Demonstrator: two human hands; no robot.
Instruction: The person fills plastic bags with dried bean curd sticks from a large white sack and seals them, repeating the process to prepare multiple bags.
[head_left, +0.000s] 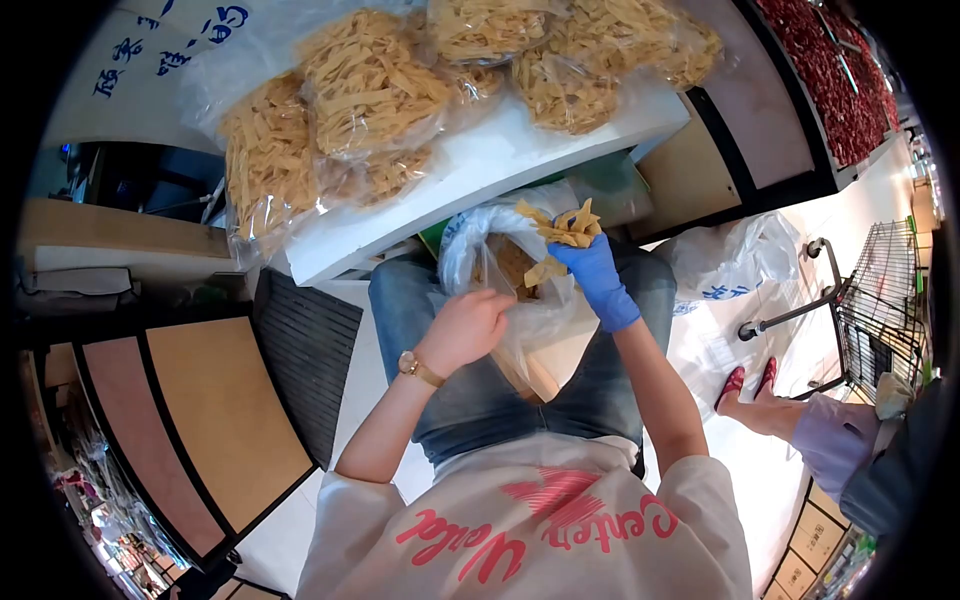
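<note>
My right hand [598,278], in a blue glove, is closed on a bunch of yellowish dried strips [574,226] above the opening of a clear plastic bag [463,250] between my knees. More strips show inside the bag. My left hand [466,330], bare and with a watch at the wrist, lies at the near left side of the bag's opening. Its fingers are bent against the clear plastic; whether they pinch it is hard to make out. Beyond the bag, clear bags packed with similar strips [375,85] are heaped on a white table [480,160].
A white plastic bag [735,255] lies on the floor by my right knee. At the right are a wire shopping cart [880,310] and another person's legs in red shoes [733,388]. Wooden cabinets [220,390] flank the left; a bin of dark red goods [835,85] is at the upper right.
</note>
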